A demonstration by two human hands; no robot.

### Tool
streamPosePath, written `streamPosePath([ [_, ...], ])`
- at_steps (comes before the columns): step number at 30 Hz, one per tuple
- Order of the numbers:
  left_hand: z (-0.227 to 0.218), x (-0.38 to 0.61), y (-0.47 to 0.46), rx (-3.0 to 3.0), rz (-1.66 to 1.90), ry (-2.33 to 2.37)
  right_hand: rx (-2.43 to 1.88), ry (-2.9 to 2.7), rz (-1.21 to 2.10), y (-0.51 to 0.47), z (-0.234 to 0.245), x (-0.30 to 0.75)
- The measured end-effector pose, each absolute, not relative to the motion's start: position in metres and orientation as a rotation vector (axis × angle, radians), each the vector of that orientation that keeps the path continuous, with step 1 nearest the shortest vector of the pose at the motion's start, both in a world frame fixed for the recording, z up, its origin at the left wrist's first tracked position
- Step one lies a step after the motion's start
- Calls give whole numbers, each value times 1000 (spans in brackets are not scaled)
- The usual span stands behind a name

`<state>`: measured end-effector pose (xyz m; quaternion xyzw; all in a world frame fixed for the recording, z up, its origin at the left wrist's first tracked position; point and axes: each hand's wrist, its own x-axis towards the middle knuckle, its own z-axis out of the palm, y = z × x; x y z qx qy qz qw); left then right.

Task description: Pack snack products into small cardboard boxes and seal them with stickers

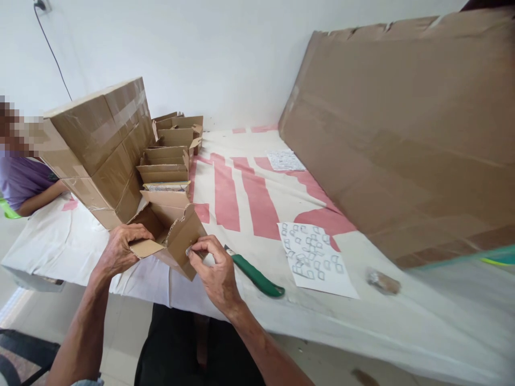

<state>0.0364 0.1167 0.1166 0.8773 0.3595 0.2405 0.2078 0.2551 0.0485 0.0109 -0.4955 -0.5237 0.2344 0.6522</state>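
A small open cardboard box (183, 241) is tilted over the table's near edge, its flaps raised. My left hand (124, 247) is closed on the box's near left side, fingers over the rim. Against the box's right side, my right hand (215, 271) pinches with thumb and forefinger. A small whitish bit shows at those fingertips, too small to name. Just right of that hand lies a green-handled utility knife (259, 277) on the cloth. A row of open cardboard boxes (164, 163) stands behind the held box.
Taped cartons (100, 145) are stacked at left, with a person in a purple top (26, 179) beyond. A huge cardboard carton (402, 134) leans in from the right. Hand-marked sheets (316, 260) and a small plastic-wrapped brown item (384, 282) lie on the cloth-covered table (225, 257).
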Motion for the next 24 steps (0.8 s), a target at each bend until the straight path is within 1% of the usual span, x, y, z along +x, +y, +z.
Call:
streamPosePath([
  [13, 108, 24, 123, 2415, 793, 984, -1120, -1181, 526, 38, 11, 253],
  [24, 96, 25, 114, 2459, 884, 1004, -1143, -993, 766, 30, 19, 244],
])
